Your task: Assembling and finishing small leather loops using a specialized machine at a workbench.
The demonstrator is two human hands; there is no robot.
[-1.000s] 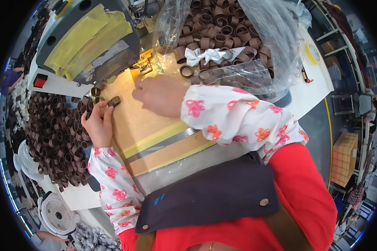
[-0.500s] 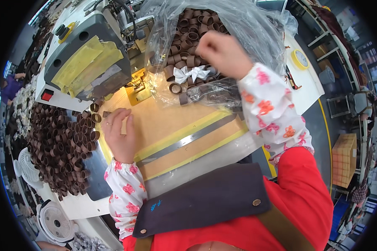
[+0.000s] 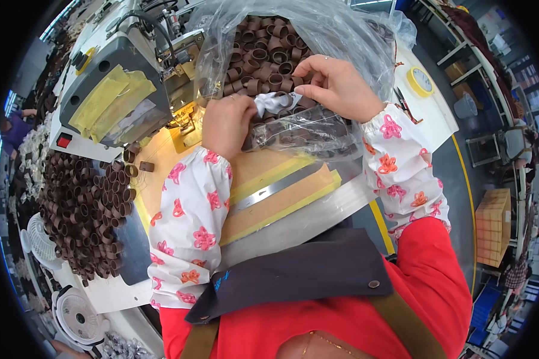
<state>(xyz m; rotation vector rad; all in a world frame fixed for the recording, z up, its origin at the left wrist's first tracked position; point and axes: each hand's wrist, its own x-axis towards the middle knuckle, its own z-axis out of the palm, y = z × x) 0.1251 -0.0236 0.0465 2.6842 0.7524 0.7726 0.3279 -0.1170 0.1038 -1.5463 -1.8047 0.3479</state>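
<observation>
A clear plastic bag (image 3: 353,66) lies open on the work surface, holding many short brown tube-shaped rings (image 3: 260,55). White ribbon bows (image 3: 273,104) rest on the rings near the bag's mouth. My left hand (image 3: 226,124) is closed at the left end of the bows, back of the hand up; its fingertips are partly hidden, so what they hold cannot be made out. Over the right side of the rings hovers my right hand (image 3: 344,87), its thumb and forefinger apart with nothing visible between them and the other fingers curled.
At the left stands a sewing machine (image 3: 117,90) with yellow tape on its head. A large pile of brown rings (image 3: 81,215) covers the left table, one loose ring (image 3: 147,166) lying near the machine. A yellow round clock-like dial (image 3: 420,82) sits right; a white fan (image 3: 81,317) stands lower left.
My left hand has moved right and forward from the tan board to the bows. My right hand has shifted slightly right and down, its thumb and forefinger now spread. The bows look bunched.
</observation>
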